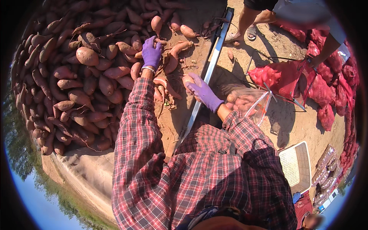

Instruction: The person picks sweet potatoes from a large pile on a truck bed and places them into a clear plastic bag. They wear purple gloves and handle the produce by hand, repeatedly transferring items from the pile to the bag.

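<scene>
My right hand point(204, 91), in a purple glove, holds a sweet potato point(187, 81) above the metal edge rail point(215, 55) of the bed. My left hand point(151, 54), also gloved in purple, reaches over the edge of a large heap of sweet potatoes point(86, 83). Its fingertips are at a small sweet potato point(161, 42); whether they grip it is hidden. Between my hands lie a curved sweet potato point(173, 59) and thin, broken roots. Below my right hand, beyond the rail, is a clear mesh bag point(243, 100) with sweet potatoes inside.
At the upper right a person point(330, 46) holds a red mesh bag point(276, 77) beside a thin metal frame. Filled red bags point(322, 89) line the ground behind. A cream plastic basket point(296, 168) stands at right, near another person point(303, 205) and filled clear bags point(326, 169).
</scene>
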Tool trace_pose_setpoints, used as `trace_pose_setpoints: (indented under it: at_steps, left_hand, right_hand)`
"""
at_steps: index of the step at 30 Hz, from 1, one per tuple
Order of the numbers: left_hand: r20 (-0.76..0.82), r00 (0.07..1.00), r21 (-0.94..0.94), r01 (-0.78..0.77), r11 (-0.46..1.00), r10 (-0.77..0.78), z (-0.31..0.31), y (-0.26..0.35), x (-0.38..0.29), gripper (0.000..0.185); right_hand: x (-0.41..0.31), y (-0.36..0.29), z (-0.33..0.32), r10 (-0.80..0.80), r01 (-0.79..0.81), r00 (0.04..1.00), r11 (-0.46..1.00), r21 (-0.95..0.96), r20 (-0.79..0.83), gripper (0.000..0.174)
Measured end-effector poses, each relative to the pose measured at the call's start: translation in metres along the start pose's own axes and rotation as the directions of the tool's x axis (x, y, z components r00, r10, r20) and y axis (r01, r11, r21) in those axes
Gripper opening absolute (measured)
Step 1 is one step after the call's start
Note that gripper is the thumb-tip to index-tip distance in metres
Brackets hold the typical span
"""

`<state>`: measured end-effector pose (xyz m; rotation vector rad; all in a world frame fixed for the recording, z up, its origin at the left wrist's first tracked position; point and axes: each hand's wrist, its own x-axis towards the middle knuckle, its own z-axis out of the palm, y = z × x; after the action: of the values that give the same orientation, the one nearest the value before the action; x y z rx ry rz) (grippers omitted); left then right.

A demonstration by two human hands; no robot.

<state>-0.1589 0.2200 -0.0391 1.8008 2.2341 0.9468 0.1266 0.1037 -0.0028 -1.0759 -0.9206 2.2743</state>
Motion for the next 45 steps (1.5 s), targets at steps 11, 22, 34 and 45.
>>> trace_pose_setpoints:
  at_steps: [11, 22, 34, 45]
  left_hand:
    - [0.368, 0.824, -0.663, 0.558, 0.499, -0.431, 0.066, -0.03, 0.077, 0.055]
    - [0.557, 0.829, -0.82, 0.559, 0.123, -0.055, -0.027, 0.12, -0.074, 0.069]
    - [0.653, 0.74, -0.455, 0.553, 0.698, -0.161, 0.003, 0.181, -0.182, 0.05]
    - [0.808, 0.536, -0.388, 0.17, 0.906, 0.245, -0.002, 0.256, -0.266, 0.019]
  right_hand:
    - [-0.055, 0.0, -0.011, 0.193, -0.191, 0.981, 0.902, -0.387, -0.034, 0.048]
    - [0.042, -0.07, -0.028, -0.248, 0.286, 0.944, 0.944, 0.166, -0.217, 0.074]
    - [-0.016, -0.022, -0.076, -0.16, 0.298, 0.941, 0.81, 0.505, -0.3, 0.048]
    - [-0.208, 0.013, -0.145, -0.138, 0.177, 0.823, 0.984, 0.018, -0.55, 0.028]
